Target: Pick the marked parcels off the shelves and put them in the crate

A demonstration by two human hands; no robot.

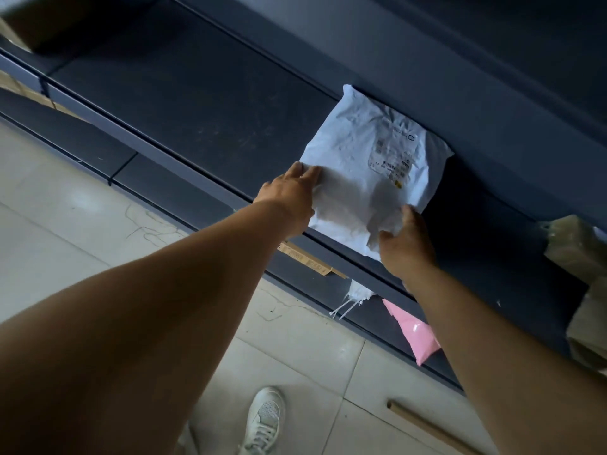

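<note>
The fingers [305, 174] of the left hand [290, 195] lie fairly straight and close together on the left corner of the one white parcel [364, 169], with the thumb tucked under its near edge, so the hand pinches that corner. The right hand [405, 241] grips the parcel's near right corner; its fingers curl into the crumpled plastic, though how far they wrap under it cannot be told. Both bare forearms reach up from the bottom of the view.

The white parcel is a flat, wrinkled plastic mailer lying on the dark shelf [197, 103], its near edge overhanging the shelf's front edge and its far corner close to the back wall. One printed label [395, 156] with a barcode is stuck on its upper face.

On the lower shelf level, just beyond the front edge, sit one cardboard piece [308, 262], one small white bag with tie ends [356, 295] and one pink parcel [415, 330]. At the right end of the shelf stand two brownish wrapped parcels [581, 251], one below the other. The pale tiled floor [65, 224] shows one white shoe [264, 421] and one cardboard tube [427, 425].
</note>
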